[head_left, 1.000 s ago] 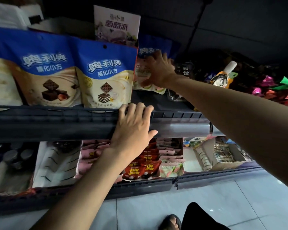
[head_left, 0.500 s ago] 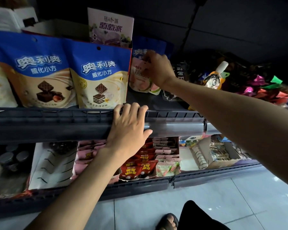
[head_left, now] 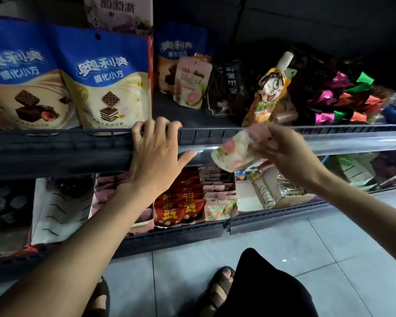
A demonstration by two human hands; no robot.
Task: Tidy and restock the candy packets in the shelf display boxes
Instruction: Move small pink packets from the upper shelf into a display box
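R hand [head_left: 284,152] pinched pink packet [head_left: 233,154] mid-right; L hand [head_left: 156,152] gripped shelf rail [head_left: 55,145], centre. Stray packet [head_left: 191,83] sat upper centre, so tidying prob. barely begun.

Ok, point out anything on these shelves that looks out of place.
A pink peach packet stands on the upper shelf against a blue wafer bag, though its matching packets sit on the lower shelf. The right hand holds a second packet. An orange pouch leans tilted nearby.
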